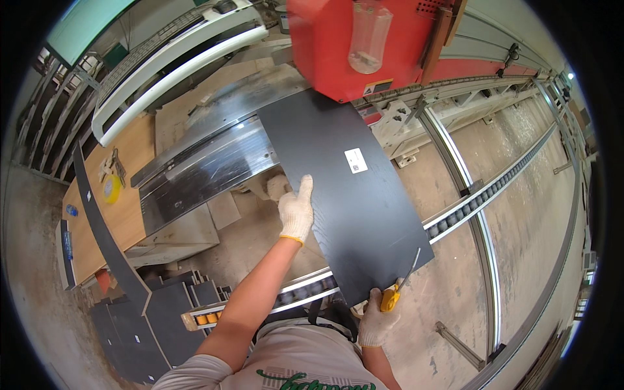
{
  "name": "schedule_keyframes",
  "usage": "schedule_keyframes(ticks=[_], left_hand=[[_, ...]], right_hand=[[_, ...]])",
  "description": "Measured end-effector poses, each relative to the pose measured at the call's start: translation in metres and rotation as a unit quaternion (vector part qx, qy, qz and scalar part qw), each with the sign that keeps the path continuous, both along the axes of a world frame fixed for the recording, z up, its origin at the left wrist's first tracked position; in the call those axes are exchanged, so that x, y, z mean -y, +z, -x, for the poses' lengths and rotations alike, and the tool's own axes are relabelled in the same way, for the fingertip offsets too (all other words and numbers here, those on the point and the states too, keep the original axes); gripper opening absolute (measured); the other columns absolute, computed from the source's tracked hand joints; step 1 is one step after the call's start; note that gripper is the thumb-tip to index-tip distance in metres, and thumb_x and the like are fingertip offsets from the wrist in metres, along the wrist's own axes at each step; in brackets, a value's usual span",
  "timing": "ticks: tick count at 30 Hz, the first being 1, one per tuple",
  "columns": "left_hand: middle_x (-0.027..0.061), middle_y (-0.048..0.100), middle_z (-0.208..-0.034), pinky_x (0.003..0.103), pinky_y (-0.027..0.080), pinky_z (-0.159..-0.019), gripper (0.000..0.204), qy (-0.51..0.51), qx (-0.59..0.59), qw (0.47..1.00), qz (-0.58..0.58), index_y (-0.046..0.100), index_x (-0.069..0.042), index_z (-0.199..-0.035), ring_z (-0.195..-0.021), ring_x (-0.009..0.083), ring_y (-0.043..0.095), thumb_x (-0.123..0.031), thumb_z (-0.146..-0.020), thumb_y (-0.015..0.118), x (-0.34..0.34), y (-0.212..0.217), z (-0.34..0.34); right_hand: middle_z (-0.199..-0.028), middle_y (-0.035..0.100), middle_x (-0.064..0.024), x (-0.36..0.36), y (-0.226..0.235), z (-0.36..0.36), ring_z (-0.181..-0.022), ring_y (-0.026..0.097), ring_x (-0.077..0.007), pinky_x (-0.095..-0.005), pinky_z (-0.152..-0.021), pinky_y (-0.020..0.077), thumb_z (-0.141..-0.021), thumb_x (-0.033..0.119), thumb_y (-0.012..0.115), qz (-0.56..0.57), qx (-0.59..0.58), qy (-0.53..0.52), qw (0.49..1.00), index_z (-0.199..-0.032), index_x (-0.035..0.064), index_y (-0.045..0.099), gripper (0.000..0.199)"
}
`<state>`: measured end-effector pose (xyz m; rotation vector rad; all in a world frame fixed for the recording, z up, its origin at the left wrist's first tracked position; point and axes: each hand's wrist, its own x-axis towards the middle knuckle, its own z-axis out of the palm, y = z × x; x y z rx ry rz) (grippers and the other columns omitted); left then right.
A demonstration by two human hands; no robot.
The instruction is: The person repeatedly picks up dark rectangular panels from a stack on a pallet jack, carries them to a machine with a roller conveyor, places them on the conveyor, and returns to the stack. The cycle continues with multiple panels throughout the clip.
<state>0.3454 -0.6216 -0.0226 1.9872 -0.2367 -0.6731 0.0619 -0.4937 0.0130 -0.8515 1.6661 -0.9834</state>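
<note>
Right hand (379,321): you're clutching the yellow-handled tool (390,298) at the near end of the dark panel (357,214).
Left hand (296,213): you're laying a thumb over its left edge (finger grip unclear).
Panel: it's extending right from that thumb, lengthwise toward the red machine (325,49).

Room is free over the dark panel (351,208), but the red housing (325,42) blocks beyond.

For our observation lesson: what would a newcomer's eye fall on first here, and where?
A large dark panel fills the middle. A red machine housing looms over its far end, top centre. The gloved left hand is at the panel's left edge; the right hand, with a yellow tool, at its near end.
</note>
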Motion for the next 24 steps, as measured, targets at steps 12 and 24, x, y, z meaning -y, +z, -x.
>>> schedule_keyframes(ticks=[12, 24], left_hand=[[0.0220, 0.064, -0.074, 0.050, 0.054, -0.080, 0.088, -0.001, 0.022, 1.000, -0.018, 0.064, 0.012, -0.078, -0.074, 0.0332, 0.064, -0.073, -0.094, 0.073, 0.146, 0.009, 0.098], [0.0342, 0.076, -0.100, 0.052, 0.058, -0.094, 0.090, -0.131, 0.102, 0.986, -0.011, 0.077, 0.011, -0.098, -0.104, 0.0450, 0.076, -0.077, -0.101, 0.054, 0.274, 0.005, 0.165]], right_hand=[[-0.084, 0.059, 0.0010, 0.143, 0.005, 0.071, -0.061, 0.052, -0.0059, -0.0237, -0.053, 0.0444, -0.100, 0.004, 0.071, 0.087, -0.010, -0.049, 0.995, -0.135, 0.0023, 0.060, 0.037], [-0.089, 0.064, -0.0054, 0.270, -0.002, 0.160, -0.061, 0.055, -0.0113, -0.0308, -0.057, 0.0490, -0.099, 0.014, 0.074, 0.161, -0.122, -0.008, 0.979, -0.135, -0.0013, 0.060, 0.042]])
